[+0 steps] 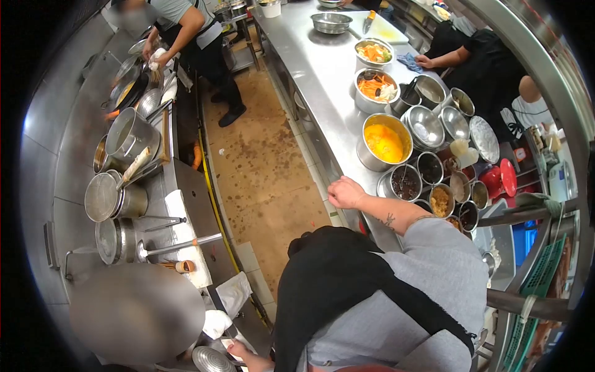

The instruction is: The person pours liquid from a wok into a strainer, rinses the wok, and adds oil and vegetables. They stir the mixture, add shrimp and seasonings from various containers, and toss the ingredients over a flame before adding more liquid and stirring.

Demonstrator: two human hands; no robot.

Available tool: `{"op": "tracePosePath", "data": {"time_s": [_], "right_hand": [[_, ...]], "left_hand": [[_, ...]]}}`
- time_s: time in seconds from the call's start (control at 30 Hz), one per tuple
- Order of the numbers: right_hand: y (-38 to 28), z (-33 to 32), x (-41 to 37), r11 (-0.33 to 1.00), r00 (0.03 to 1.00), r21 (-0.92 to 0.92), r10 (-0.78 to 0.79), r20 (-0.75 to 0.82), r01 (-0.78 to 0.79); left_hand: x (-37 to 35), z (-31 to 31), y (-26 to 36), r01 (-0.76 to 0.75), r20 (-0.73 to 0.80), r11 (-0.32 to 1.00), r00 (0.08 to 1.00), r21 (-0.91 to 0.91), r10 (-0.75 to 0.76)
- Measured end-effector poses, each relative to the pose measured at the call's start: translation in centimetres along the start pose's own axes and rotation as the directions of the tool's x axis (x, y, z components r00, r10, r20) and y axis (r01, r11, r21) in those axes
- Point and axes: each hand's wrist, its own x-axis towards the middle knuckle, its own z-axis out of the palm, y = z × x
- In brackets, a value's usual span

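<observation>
Sauce pot [406, 181] sits near desk [322, 80] front edge | right hand [346, 192] rests empty on that edge, fingers loose | left hand [238, 354] low beside metal strainer [209, 361], grip: cannot tell

Steel counter [322, 80] beside the aisle. On it: a bowl of yellow mix [384, 142], two vegetable bowls [374, 53] [376, 87], empty bowls [423, 127], condiment pots [406, 181], a cutting board [387, 28], a blue cloth [409, 62].
</observation>
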Motion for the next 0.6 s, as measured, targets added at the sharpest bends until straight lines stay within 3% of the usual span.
{"op": "tracePosePath", "data": {"time_s": [0.17,0.27,0.4,0.5,0.6], "right_hand": [[-0.2,-0.4,0.0,1.0,1.0,0.022,0.008,0.0,-0.008],[0.0,-0.1,0.0,0.999,1.0,0.051,0.003,-0.029,-0.001],[0.1,0.5,-0.1,0.999,0.994,0.035,-0.029,-0.108,0.033],[0.0,0.0,0.0,0.999,1.0,0.038,-0.01,-0.022,0.01],[0.1,0.3,0.0,1.0,0.998,0.013,-0.02,-0.052,0.021]], "left_hand": [[0.6,-0.2,0.4,0.143,0.112,0.989,0.984,-0.033,-0.139],[0.1,-0.4,0.9,0.095,0.061,0.995,0.994,0.012,-0.096],[-0.5,-0.7,1.5,0.165,0.075,0.986,0.984,-0.016,-0.163],[-0.3,-0.3,1.3,0.092,0.079,0.995,0.992,0.028,-0.094],[0.4,-0.1,0.9,0.066,0.055,0.995,0.996,0.081,-0.07]]}}
